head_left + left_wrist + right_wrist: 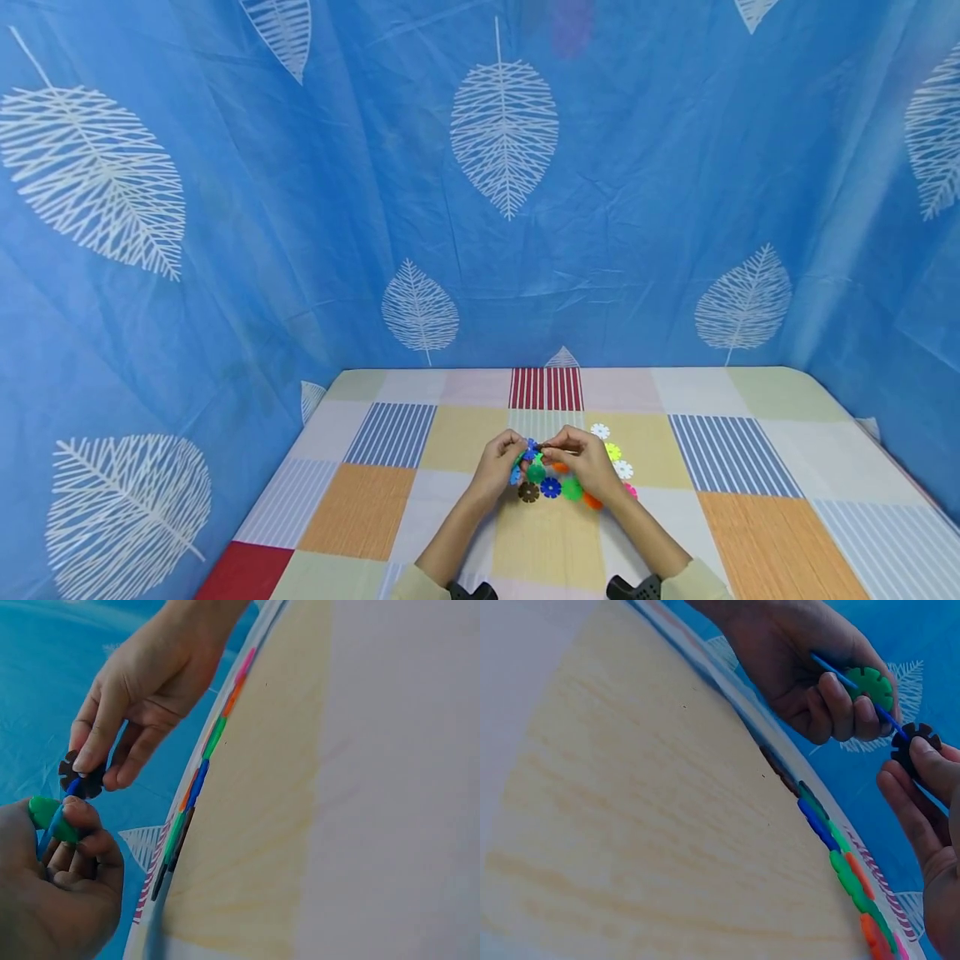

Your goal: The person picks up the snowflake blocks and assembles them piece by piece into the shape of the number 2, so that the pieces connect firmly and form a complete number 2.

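My left hand (495, 468) grips a small cluster of joined notched plastic discs. In it are a green disc (871, 688), a light blue disc (49, 831) and a dark blue disc (889, 718), the blue ones seen edge-on in the wrist views. Between thumb and fingers, my right hand (588, 460) pinches a dark brown notched disc (917, 748). That disc meets the dark blue one at its rim; how deep their slots sit together is hidden by the fingertips. Both hands are raised above the table, close together.
Loose discs lie under and beside the hands: a brown disc (528, 492), a blue disc (551, 487), a light green disc (572, 488), a white disc (600, 431) and several others. A patchwork cloth (360, 508) covers the table. Behind hangs a blue leaf-print curtain (630, 167).
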`<state>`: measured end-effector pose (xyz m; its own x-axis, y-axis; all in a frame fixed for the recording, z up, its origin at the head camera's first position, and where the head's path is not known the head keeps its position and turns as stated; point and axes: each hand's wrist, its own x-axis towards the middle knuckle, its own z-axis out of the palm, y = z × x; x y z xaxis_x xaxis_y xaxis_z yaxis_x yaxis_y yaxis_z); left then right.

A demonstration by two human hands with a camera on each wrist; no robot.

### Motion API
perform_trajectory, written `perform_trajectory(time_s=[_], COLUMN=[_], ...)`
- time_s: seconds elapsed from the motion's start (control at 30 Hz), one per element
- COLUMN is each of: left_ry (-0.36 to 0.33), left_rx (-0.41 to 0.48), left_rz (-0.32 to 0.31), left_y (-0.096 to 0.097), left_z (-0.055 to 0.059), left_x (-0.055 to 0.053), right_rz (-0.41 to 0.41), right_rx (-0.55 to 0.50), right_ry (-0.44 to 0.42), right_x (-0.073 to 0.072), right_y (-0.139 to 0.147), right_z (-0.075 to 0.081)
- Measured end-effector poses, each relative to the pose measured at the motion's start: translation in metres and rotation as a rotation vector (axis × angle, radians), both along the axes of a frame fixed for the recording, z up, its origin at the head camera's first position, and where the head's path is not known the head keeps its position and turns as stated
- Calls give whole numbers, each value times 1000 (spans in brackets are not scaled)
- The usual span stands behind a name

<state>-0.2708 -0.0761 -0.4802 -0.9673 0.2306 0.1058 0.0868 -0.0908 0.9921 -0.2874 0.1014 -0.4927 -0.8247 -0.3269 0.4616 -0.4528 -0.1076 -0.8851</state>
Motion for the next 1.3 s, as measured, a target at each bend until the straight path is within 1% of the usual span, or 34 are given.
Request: perform_trajectory(time_s=[0.07,0.1,0.17,0.2,0.27,0.33,0.4,0.43,0.5,0.57,0.63,0.7,0.77,0.8,0.87,0.93,1.0,1.03,1.13,1.2,1.3], left_ry=[3,4,13,12,10,9,-6,-6,-12,-17,-12,-6,-6,-9,-23,-32,-43,-50,-65,-65,-50], left_rx=[7,11,25,38,63,84,101,100,99,105,103,103,100,96,94,93,94,96,84,70,55], left_rz=[18,33,66,84,115,142,156,157,155,144,134,125,114,108,94,87,85,85,91,94,90], left_y=[0,-1,-2,-4,-7,-11,-14,-15,-16,-16,-16,-16,-15,-15,-15,-15,-15,-15,-14,-13,-12], left_z=[5,8,13,14,16,15,14,12,10,8,7,7,7,7,7,4,-1,-4,-13,-18,-21], left_x=[0,-1,-2,-3,-5,-8,-10,-10,-12,-13,-13,-13,-12,-11,-11,-11,-14,-15,-20,-23,-23], right_rz=[-30,-48,-117,-161,-249,-320,-367,-377,-391,-409,-422,-430,-406,-393,-363,-363,-381,-388,-386,-372,-358], right_rx=[3,8,55,101,241,450,643,717,816,853,843,800,713,656,504,331,163,92,-19,-30,-27], right_ry=[4,10,20,29,71,139,235,281,342,367,366,343,271,218,58,-111,-243,-295,-363,-373,-375], right_x=[-2,-5,-12,-16,-24,-28,-30,-31,-32,-32,-31,-31,-29,-28,-26,-23,-22,-21,-19,-18,-16], right_y=[-3,-4,-8,-11,-16,-22,-26,-27,-29,-30,-30,-30,-30,-29,-27,-24,-20,-19,-15,-14,-14], right_z=[2,0,-5,-8,-16,-19,-21,-22,-24,-24,-25,-25,-24,-24,-23,-22,-19,-18,-13,-10,-8])
